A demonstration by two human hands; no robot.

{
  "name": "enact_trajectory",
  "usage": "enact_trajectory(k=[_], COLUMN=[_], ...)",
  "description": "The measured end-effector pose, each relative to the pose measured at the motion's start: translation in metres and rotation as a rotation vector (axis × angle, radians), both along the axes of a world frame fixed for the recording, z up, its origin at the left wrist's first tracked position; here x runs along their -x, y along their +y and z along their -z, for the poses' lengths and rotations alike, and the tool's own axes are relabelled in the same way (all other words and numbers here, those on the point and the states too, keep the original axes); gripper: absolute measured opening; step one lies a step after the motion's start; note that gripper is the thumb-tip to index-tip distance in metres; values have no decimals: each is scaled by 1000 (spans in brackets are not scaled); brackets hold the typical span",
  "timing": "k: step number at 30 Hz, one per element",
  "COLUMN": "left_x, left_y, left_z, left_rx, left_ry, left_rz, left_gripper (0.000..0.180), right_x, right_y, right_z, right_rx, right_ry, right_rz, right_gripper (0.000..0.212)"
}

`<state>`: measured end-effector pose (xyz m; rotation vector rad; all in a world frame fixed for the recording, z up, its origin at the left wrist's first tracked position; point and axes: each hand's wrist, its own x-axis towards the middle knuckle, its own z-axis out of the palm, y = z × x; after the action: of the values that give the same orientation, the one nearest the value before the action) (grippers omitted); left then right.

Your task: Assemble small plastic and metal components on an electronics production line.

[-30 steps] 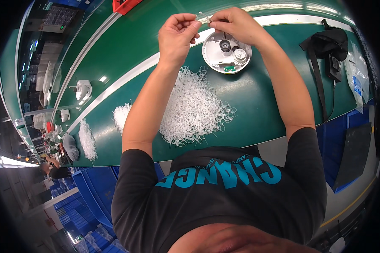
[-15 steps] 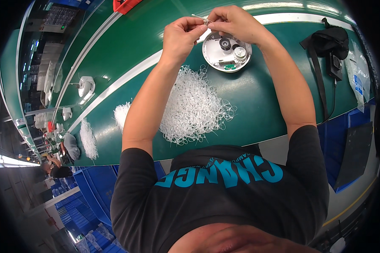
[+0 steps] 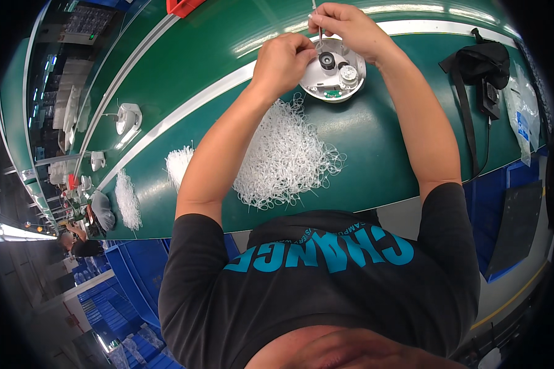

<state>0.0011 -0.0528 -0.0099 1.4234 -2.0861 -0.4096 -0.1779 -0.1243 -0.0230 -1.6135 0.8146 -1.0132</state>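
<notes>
A round white device housing (image 3: 317, 90) sits on the green bench, with a black lens-like part (image 3: 327, 60), a white round part (image 3: 349, 75) and a small green circuit board inside. At its upper left, my left hand (image 3: 283, 64) is closed with thumb and forefinger together by the rim; what they hold, if anything, is hidden. My right hand (image 3: 348, 27) pinches a thin white cable tie (image 3: 314, 5) above the housing's far edge, its strip standing upright. Nearer my body lies a large pile of looped white cable ties (image 3: 283, 160).
Smaller piles of white ties (image 3: 127, 200) lie to the left. White housings (image 3: 128, 118) stand along the conveyor beyond a pale rail. A red bin (image 3: 184, 6) is at the top. To the right are a black bag (image 3: 483, 61) and a clear plastic bag (image 3: 523, 117).
My hands have moved apart: the right went up with the tie, now upright instead of slanted, and the left shifted right to the housing's rim. The housing has moved slightly.
</notes>
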Motion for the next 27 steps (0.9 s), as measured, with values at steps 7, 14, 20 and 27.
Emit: enact_trajectory(k=[7, 14, 20, 27], left_x=[7, 2, 2, -6], left_y=[4, 5, 4, 2], left_z=[-1, 4, 4, 8], left_rx=[135, 174, 150, 273], left_ry=[-255, -159, -97, -167], left_rz=[14, -51, -59, -75], left_gripper=[6, 6, 9, 8], right_x=[17, 20, 14, 13], right_y=[-16, 7, 11, 14], right_z=[21, -12, -6, -7], right_rx=[-328, -3, 228, 446], right_ry=[-76, 304, 457, 636], right_rz=[-91, -81, -167, -108], right_gripper=[18, 26, 17, 16])
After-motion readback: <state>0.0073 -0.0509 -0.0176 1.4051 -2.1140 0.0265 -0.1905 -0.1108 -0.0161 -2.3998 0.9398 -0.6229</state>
